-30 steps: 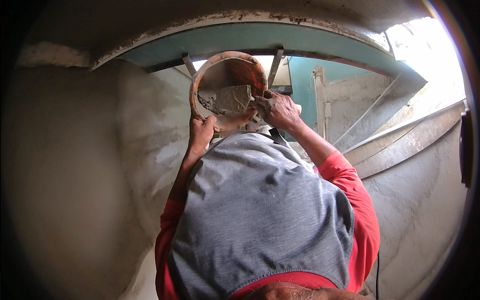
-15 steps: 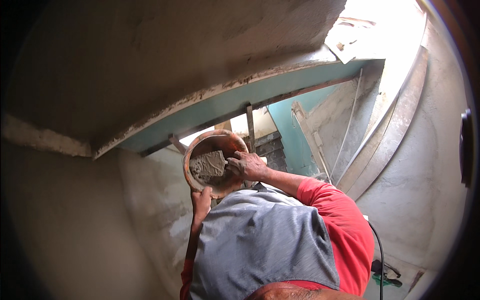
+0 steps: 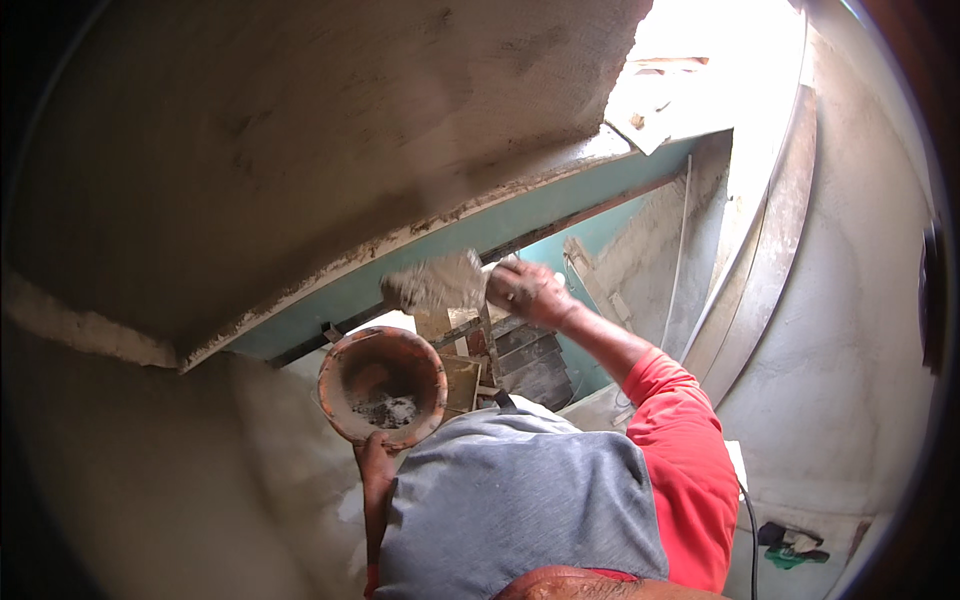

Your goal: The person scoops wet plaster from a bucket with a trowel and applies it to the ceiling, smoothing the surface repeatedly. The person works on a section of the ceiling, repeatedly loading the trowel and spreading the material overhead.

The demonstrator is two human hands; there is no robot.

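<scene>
My left hand grips the lower rim of a round, mortar-smeared orange bucket, tilted so that its mouth faces me. A little grey mortar lies at the lower side inside. Up and to the right of the bucket, my right hand is closed round the handle of a trowel. The blade is blurred by motion and looks grey with mortar. It is apart from the bucket, just below the edge of the overhead slab, and the handle is mostly hidden by my fingers.
A rough plastered slab slopes overhead, with a pale blue-green band along its edge. Curved boards lean by the right wall. Dark steps lie beyond the bucket. A black cable hangs at lower right near dark and green cloths.
My right hand has lifted the trowel out of the bucket, up and to the right. The bucket in my left hand has dropped lower and moved slightly left.
</scene>
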